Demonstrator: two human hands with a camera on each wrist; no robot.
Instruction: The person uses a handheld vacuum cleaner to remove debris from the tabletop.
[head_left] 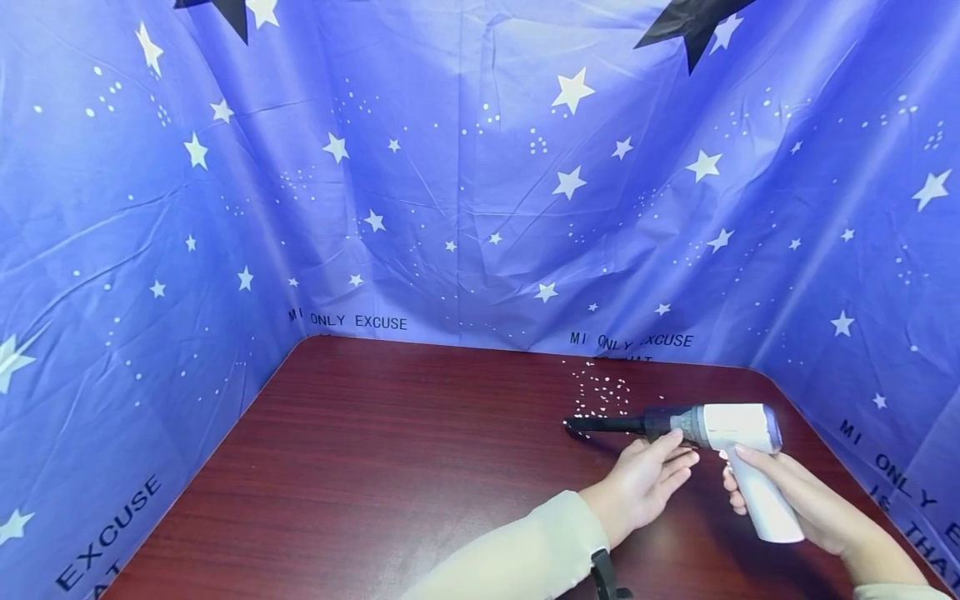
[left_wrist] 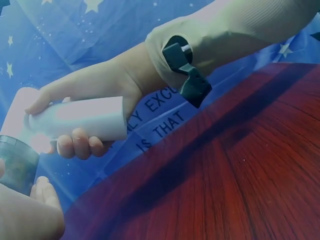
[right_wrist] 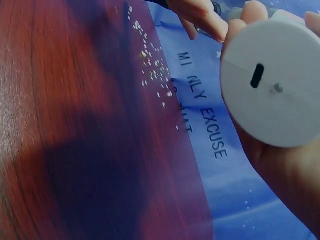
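A white handheld vacuum cleaner (head_left: 738, 427) with a black nozzle (head_left: 609, 424) lies level over the right part of the table, its nozzle pointing left. My right hand (head_left: 806, 492) grips its white handle (left_wrist: 82, 117), fingers curled round it. Under the grey, see-through front section (head_left: 667, 423), my left hand (head_left: 643, 483) touches the barrel with the thumb and fingers fairly straight. White bits (head_left: 602, 392) are scattered at and behind the nozzle tip; some may be hidden by it. In the right wrist view, the round handle end (right_wrist: 277, 82) shows a dark slot.
The dark red wood-grain table (head_left: 337, 450) meets blue star-printed cloth (head_left: 457, 167) at the back and on both sides. A black strap (head_left: 602, 571) circles the left wrist over a pale sleeve (head_left: 517, 546). White bits lie close to the table's back edge.
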